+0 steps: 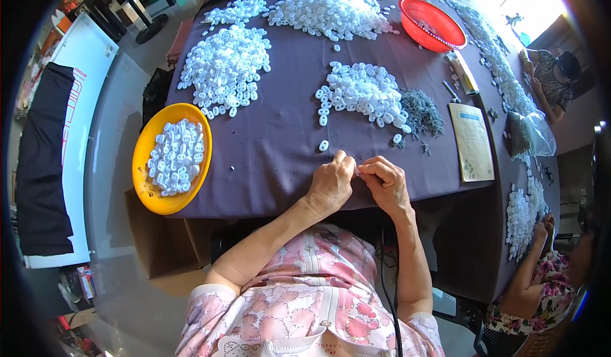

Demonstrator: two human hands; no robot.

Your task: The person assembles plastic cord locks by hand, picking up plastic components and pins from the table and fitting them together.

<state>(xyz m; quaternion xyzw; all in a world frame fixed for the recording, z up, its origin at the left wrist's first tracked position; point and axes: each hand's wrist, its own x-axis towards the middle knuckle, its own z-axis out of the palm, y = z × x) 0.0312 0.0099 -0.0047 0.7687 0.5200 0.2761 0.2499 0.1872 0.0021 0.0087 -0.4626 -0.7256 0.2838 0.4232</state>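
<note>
My left hand (333,181) and my right hand (386,182) meet at the table's near edge, both closed in a pinch. Between the fingertips a small white piece (356,172) barely shows; the fingers cover most of it. Just beyond my left hand lies a single white oval plastic piece with two holes (324,146). Farther off spreads a pile of the same white pieces (366,91). Against its right side is a heap of small grey parts (421,112), with a few strays nearer my right hand.
At the left edge a yellow bowl (141,177) holds white pieces. Larger white piles (226,67) lie behind. A red basket (439,44), a notebook (471,142) and a pen (451,91) are to the right. Two people sit along the right side. A cardboard box (162,239) stands below the bowl.
</note>
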